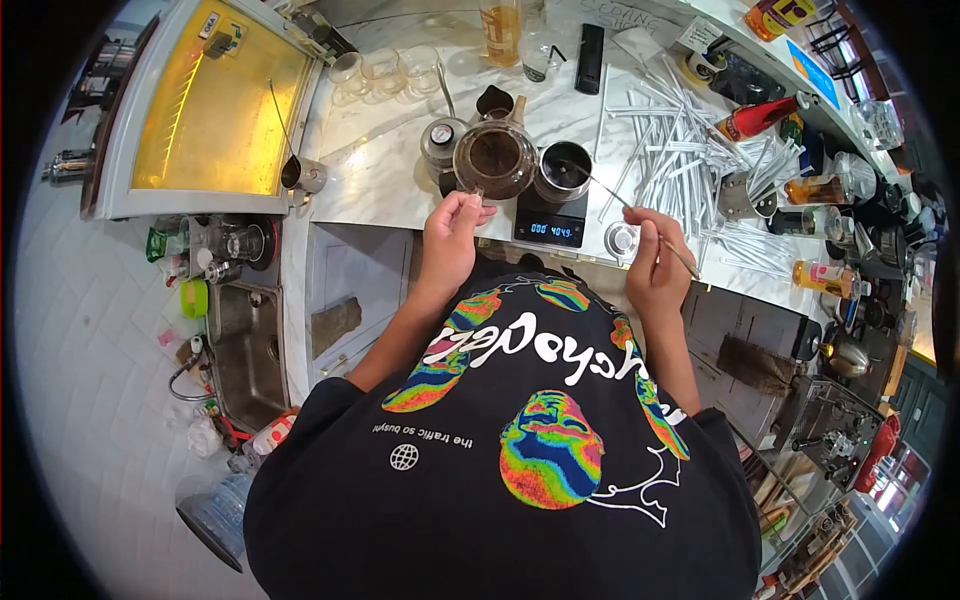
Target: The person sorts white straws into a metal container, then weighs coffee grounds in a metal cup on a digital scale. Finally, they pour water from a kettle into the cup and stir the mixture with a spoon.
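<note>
My left hand (452, 243) pinches the near edge of a round glass pot (516, 190) with dark contents, seen from above. A light wooden piece shows at the pot's far side. Between the fingers of my right hand (658, 258) is a long thin metal bar spoon (610, 194). Its far end reaches into a metal cup (552, 192) holding dark liquid. That cup stands on a black digital scale (548, 230) with lit blue digits. A small round metal item (621, 240) lies on the counter between the scale and my right hand.
A metal jug with a dial thermometer (442, 138) stands left of the pot. Several glasses (382, 72) line the back. White paper straws (655, 140) are strewn at right. A metal cup (304, 175) with a long spoon sits at the counter's left edge, above a sink (246, 355).
</note>
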`<state>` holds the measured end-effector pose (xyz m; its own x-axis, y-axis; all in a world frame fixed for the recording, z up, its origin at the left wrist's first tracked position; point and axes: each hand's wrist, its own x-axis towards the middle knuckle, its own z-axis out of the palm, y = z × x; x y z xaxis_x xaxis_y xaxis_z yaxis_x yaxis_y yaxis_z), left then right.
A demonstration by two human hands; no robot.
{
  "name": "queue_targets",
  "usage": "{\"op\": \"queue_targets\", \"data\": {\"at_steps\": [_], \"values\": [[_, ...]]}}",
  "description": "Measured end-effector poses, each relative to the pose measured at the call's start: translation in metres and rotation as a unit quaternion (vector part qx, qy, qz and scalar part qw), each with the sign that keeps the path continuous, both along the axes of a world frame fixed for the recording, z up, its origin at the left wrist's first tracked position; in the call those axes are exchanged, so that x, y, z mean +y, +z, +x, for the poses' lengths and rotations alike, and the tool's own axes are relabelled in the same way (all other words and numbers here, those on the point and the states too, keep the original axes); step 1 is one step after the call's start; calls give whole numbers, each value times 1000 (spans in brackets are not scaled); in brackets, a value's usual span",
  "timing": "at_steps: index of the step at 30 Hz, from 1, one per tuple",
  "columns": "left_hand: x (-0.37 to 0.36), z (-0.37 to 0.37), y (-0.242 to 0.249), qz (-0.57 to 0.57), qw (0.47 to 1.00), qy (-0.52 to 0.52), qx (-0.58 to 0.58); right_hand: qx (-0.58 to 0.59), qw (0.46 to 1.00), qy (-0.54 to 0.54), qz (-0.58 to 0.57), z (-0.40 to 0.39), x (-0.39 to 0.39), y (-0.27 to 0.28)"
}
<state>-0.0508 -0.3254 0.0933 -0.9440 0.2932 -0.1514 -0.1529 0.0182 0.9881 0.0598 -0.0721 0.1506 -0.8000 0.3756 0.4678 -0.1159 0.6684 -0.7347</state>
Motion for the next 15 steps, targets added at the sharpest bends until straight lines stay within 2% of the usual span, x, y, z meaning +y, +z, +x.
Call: {"op": "queue_targets", "data": {"at_steps": [3,7,15], "values": [[-1,-1,-3,9,1000,3,3,4,1000,-21,-15,3,9,-4],[1,1,-1,11,1000,13,-1,4,1000,18,6,9,7,0],[0,2,-5,11,1000,17,4,-3,1000,-18,-5,6,8,3]]}}
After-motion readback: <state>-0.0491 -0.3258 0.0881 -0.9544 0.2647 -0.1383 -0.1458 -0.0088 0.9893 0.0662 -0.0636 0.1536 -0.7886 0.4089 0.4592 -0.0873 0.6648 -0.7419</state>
